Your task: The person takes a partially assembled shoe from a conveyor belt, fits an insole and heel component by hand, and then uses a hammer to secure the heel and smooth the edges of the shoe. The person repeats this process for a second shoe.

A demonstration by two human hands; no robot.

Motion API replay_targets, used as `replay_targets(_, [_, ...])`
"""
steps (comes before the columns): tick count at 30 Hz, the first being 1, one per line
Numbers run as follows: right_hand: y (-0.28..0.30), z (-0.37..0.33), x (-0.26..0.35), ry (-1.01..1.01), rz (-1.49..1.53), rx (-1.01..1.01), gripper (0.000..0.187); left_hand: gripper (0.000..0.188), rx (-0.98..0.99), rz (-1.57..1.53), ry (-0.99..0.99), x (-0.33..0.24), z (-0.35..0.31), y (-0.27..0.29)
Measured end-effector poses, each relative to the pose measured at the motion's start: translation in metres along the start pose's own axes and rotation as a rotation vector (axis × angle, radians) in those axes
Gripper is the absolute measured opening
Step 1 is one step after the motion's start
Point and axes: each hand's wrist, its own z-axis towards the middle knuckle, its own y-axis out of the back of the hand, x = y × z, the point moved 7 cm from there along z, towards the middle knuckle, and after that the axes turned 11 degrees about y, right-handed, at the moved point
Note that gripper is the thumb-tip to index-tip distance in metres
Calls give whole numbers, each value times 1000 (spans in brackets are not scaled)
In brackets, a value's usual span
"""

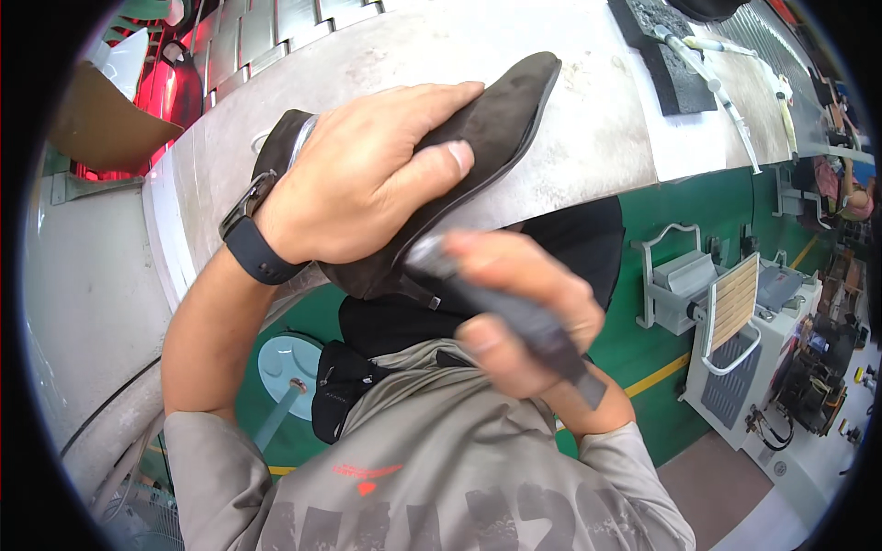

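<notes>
A dark brown pointed-toe high-heeled shoe (510, 110) lies on its side at the edge of the pale workbench (597, 138), its toe pointing away to the right. My left hand (367, 174) is closed over the shoe, thumb and fingers pressed along its upper. The slim heel sticks out toward me past the bench edge. My right hand (533, 303), blurred by motion, grips a dark-handled tool (528, 321). The tool's pale, shiny end is close to the shoe's sole near the heel; blur hides its exact kind and whether it touches.
Syringes (707, 73) and a black foam block (671, 64) lie at the bench's far right. A slatted metal conveyor (262, 37) runs beyond the bench. On the green floor stand a round light-blue stool (285, 367) and, to the right, a white machine (735, 367).
</notes>
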Motion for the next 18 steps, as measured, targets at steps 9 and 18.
replay_targets(9, [43, -23, -34, -84, 3, -406, 50, 97, 68, 247, 154, -15, 14, -21])
replay_targets(18, [58, 27, -10, 7, -175, -36, 33, 93, 58, 224, 163, -16, 18, -16])
